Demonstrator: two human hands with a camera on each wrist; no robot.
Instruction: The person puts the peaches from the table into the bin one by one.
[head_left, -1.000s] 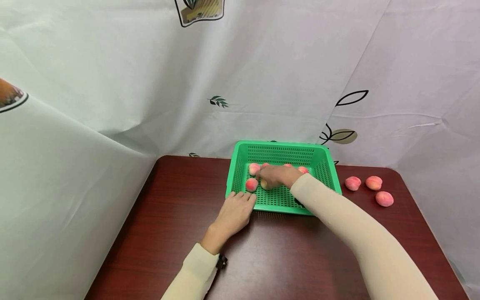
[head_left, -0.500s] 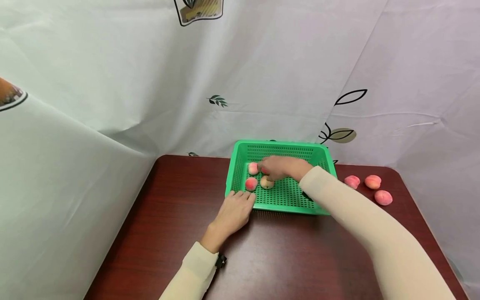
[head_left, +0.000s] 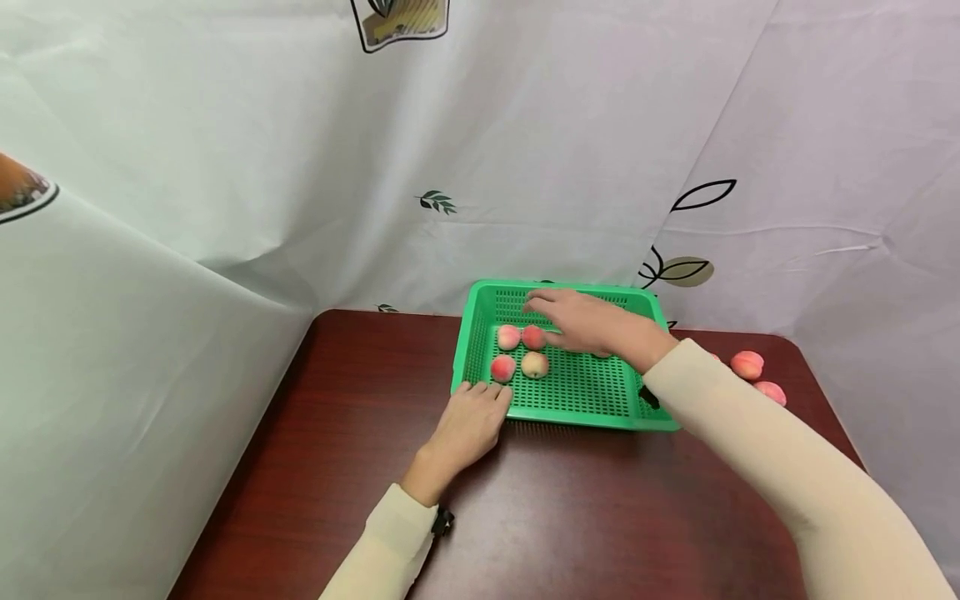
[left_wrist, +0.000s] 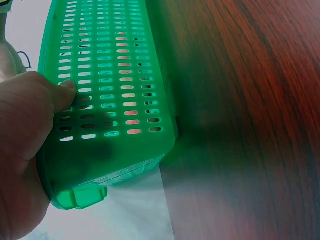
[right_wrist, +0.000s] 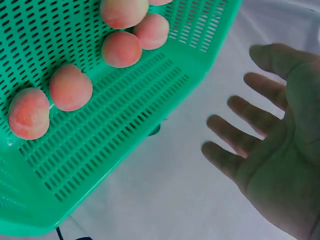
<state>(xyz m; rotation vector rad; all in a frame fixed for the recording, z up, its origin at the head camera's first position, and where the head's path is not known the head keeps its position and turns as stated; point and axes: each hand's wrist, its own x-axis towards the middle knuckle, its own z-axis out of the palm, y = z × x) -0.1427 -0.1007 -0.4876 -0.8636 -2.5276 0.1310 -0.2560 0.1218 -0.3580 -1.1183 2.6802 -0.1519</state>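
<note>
Right hand [head_left: 581, 321] has shifted rightward over the basket [head_left: 585, 420], fingers spread, holding nothing; left hand [head_left: 465, 425] grips near-left corner; good handling probably means firm bracing, light touch against bruising; four peaches [head_left: 503, 368] at basket's left end, pink-red, one pale yellow; more peaches [head_left: 747, 365] near right edge of worktop [head_left: 600, 517].

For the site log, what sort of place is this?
Probably a makeshift, curtained-off work booth: pale printed sheeting hangs left, behind and right of a dark reddish table, on which sits a green basket with peaches.
</note>
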